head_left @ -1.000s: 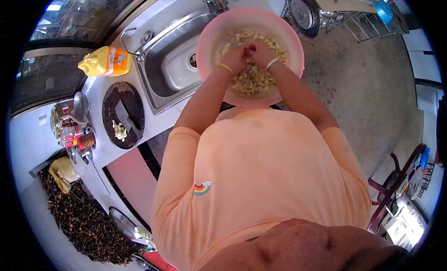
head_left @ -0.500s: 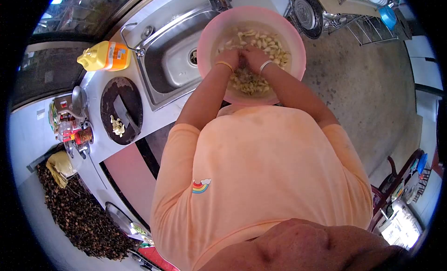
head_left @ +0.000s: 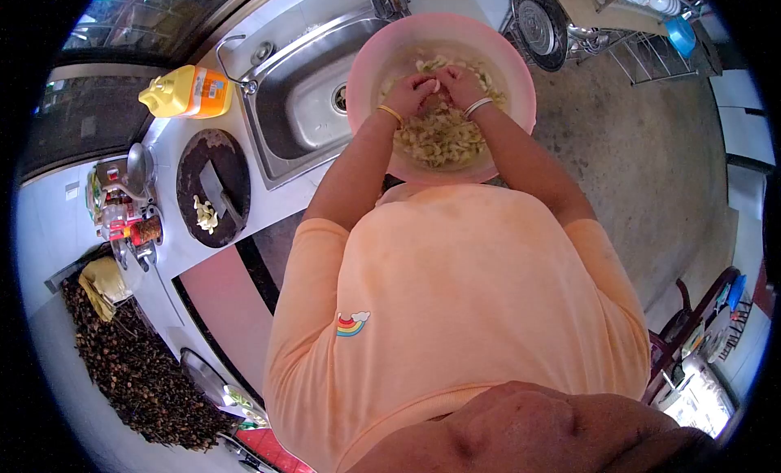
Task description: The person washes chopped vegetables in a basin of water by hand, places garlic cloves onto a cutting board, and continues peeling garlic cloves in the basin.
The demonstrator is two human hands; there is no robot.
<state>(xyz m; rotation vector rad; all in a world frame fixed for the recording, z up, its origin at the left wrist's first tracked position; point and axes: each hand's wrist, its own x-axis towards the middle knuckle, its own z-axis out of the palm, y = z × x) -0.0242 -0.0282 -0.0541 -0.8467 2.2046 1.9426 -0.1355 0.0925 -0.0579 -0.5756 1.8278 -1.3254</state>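
Both arms (head_left: pixel 350 174) reach forward, hands (head_left: pixel 409 96) close together with fingers (head_left: pixel 425 87) bent inward.

On your left, locate the steel sink (head_left: pixel 303 95), with the faucet (head_left: pixel 389 1) at its far edge. Beside the sink, note the round chopping board (head_left: pixel 213 143); a knife (head_left: pixel 212 184) lies flat on it. The yellow-and-orange jug (head_left: pixel 187 92) sits beyond the board. Farther left, identify the small jar (head_left: pixel 146 230). On your right, observe the concrete floor (head_left: pixel 643 156) and, past it, the blue container (head_left: pixel 680 35).

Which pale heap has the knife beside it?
The small heap on the dark round board: the knife lies beside it. The larger heap is in the pink basin, with both hands.
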